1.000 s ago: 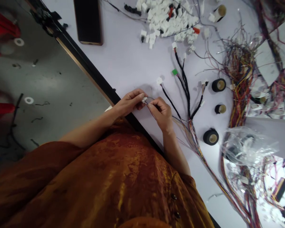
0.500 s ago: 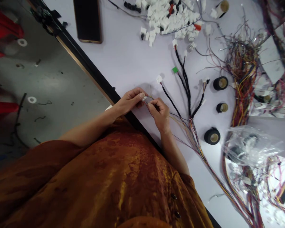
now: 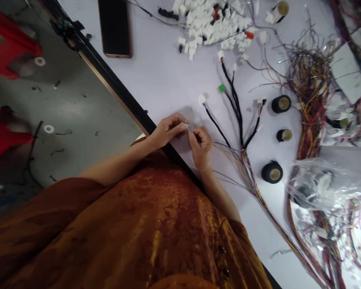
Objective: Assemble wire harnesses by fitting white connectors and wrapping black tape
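My left hand pinches a small white plastic connector between thumb and fingertips. My right hand sits just beside it, its fingers closed on thin wires that run to that connector. To the right of my hands lies a wire harness with black sleeved branches ending in small connectors, one white and one green. Its loose multicoloured wires spread down the pale lilac table.
A heap of white connectors and a black phone lie at the top. Black tape rolls stand right, near tangled wire bundles and a clear plastic bag. The table edge borders a grey floor.
My hands have drawn slightly closer together around the connector. The table items sit a little farther right in view, and the harness has not visibly shifted on the table.
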Demonstrator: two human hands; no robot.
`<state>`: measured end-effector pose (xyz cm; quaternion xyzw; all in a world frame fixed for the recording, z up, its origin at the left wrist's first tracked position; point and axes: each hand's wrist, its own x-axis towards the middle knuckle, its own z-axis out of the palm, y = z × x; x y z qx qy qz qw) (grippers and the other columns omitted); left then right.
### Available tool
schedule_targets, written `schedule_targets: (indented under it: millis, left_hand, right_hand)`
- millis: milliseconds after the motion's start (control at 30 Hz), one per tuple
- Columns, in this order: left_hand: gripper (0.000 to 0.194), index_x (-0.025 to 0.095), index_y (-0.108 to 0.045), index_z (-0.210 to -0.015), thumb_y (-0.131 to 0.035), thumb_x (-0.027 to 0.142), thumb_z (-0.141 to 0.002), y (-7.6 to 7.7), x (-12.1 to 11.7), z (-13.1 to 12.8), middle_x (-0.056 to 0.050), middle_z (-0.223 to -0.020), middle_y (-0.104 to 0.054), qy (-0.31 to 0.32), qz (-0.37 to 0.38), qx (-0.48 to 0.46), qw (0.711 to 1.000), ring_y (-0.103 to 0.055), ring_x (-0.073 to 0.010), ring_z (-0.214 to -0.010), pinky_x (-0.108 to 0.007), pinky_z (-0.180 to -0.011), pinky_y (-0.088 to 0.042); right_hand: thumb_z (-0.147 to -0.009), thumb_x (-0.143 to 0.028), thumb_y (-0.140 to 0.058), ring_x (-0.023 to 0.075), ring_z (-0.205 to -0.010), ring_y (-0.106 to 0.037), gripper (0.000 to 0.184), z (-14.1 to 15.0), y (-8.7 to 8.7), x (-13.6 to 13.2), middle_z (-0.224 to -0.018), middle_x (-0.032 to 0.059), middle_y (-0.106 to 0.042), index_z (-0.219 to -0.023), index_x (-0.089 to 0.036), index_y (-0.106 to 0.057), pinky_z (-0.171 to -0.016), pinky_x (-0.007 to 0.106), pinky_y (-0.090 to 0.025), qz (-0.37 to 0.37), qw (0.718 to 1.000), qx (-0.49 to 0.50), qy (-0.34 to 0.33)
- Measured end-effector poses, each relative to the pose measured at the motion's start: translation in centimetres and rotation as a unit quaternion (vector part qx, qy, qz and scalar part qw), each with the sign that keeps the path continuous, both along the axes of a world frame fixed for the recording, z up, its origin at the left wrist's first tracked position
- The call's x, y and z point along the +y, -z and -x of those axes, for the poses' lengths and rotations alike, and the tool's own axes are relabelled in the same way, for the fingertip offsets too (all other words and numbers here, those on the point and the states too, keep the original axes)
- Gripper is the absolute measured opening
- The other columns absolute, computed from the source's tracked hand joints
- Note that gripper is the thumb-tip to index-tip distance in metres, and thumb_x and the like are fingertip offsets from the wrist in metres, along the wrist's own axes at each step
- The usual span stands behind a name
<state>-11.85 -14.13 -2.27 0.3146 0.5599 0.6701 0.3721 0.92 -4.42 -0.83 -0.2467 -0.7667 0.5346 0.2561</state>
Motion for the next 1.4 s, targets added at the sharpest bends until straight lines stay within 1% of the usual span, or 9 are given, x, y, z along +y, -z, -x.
schedule_targets:
  millis: [133, 267, 467, 667, 800, 900, 1000, 1167, 1400]
  left_hand:
    - [0.030, 0.017, -0.064, -0.093, -0.071, 0.046, -0.088, -0.1, 0.0, -0.2, 0.002, -0.066, -0.061, 0.002, 0.008, 0.021, 1.000, -0.056, -0.0064, -0.056, -0.017, -0.054, -0.046]
    - [0.031, 0.018, -0.063, -0.092, -0.070, 0.048, -0.087, -0.2, 0.2, -0.4, 0.003, -0.063, -0.059, -0.002, 0.022, -0.028, 0.999, -0.054, -0.0070, -0.053, -0.019, -0.052, -0.046]
    - [0.031, 0.018, -0.066, -0.089, -0.074, 0.047, -0.083, -0.7, 0.3, -0.4, 0.002, -0.064, -0.059, -0.001, 0.035, -0.034, 0.999, -0.055, -0.0071, -0.054, -0.019, -0.053, -0.046]
    - [0.037, 0.017, -0.063, -0.085, -0.069, 0.053, -0.087, -1.1, 0.1, -0.2, 0.003, -0.061, -0.057, -0.027, 0.053, -0.047, 0.997, -0.051, -0.0053, -0.050, -0.016, -0.048, -0.042]
    - [0.037, 0.016, -0.062, -0.082, -0.068, 0.053, -0.087, -1.1, 0.3, -0.3, 0.003, -0.061, -0.056, -0.023, 0.052, -0.052, 0.997, -0.051, -0.0052, -0.050, -0.017, -0.049, -0.042]
    - [0.036, 0.016, -0.063, -0.084, -0.068, 0.052, -0.088, -0.9, 0.4, -0.1, 0.002, -0.064, -0.058, -0.017, 0.047, -0.084, 0.995, -0.052, -0.0051, -0.052, -0.016, -0.051, -0.044]
    - [0.033, 0.018, -0.065, -0.088, -0.069, 0.051, -0.088, -0.5, 0.3, 0.2, 0.002, -0.065, -0.059, -0.016, 0.041, -0.125, 0.991, -0.053, -0.0053, -0.054, -0.016, -0.052, -0.045]
    - [0.033, 0.019, -0.066, -0.090, -0.070, 0.051, -0.088, -0.1, 0.2, 0.4, 0.001, -0.065, -0.060, -0.010, 0.033, -0.158, 0.987, -0.054, -0.0062, -0.054, -0.017, -0.052, -0.045]
    - [0.033, 0.019, -0.066, -0.090, -0.071, 0.051, -0.086, 0.1, 0.2, 0.4, 0.002, -0.064, -0.060, -0.014, 0.036, -0.167, 0.985, -0.053, -0.0062, -0.053, -0.017, -0.052, -0.044]
  right_hand:
    - [-0.095, -0.029, -0.056, 0.0116, -0.071, -0.049, 0.021, 0.0, 0.4, -0.1, -0.076, -0.0012, -0.054, -0.076, -0.021, -0.054, -0.068, 0.028, -0.043, -0.045, 0.999, 0.006, -0.003]
    - [-0.096, -0.031, -0.054, 0.0124, -0.072, -0.048, 0.019, -0.1, 0.3, -0.1, -0.078, -0.0009, -0.052, -0.079, -0.022, -0.052, -0.069, 0.029, -0.042, -0.029, 0.999, -0.002, -0.018]
    - [-0.097, -0.031, -0.050, 0.0131, -0.075, -0.048, 0.020, -0.2, 0.3, -0.1, -0.078, -0.0007, -0.050, -0.079, -0.022, -0.047, -0.073, 0.030, -0.042, -0.020, 0.999, 0.009, -0.032]
    - [-0.100, -0.034, -0.046, 0.0109, -0.068, -0.045, 0.015, -0.1, 0.1, 0.1, -0.076, -0.0035, -0.048, -0.090, -0.023, -0.046, -0.068, 0.026, -0.041, -0.011, 1.000, -0.024, 0.002]
    - [-0.099, -0.035, -0.050, 0.0112, -0.070, -0.051, 0.015, -0.1, -0.1, 0.4, -0.078, -0.0023, -0.057, -0.096, -0.022, -0.055, -0.069, 0.027, -0.043, 0.003, 1.000, -0.024, -0.019]
    - [-0.095, -0.037, -0.057, 0.0118, -0.071, -0.054, 0.017, 0.0, -0.6, 0.9, -0.078, -0.0015, -0.062, -0.090, -0.021, -0.061, -0.070, 0.027, -0.045, 0.030, 0.999, -0.025, -0.022]
    - [-0.091, -0.036, -0.061, 0.0111, -0.066, -0.051, 0.019, 0.0, -1.1, 1.2, -0.073, -0.0024, -0.060, -0.080, -0.021, -0.060, -0.065, 0.026, -0.043, 0.044, 0.999, -0.027, 0.000]
    - [-0.091, -0.032, -0.060, 0.0116, -0.063, -0.049, 0.018, 0.1, -1.3, 1.0, -0.070, -0.0023, -0.058, -0.077, -0.022, -0.056, -0.063, 0.028, -0.042, 0.016, 0.999, -0.031, 0.026]
    - [-0.094, -0.031, -0.060, 0.0111, -0.064, -0.050, 0.017, -0.2, -0.6, 0.6, -0.072, -0.0023, -0.060, -0.081, -0.021, -0.058, -0.065, 0.028, -0.043, -0.028, 0.999, -0.034, 0.030]
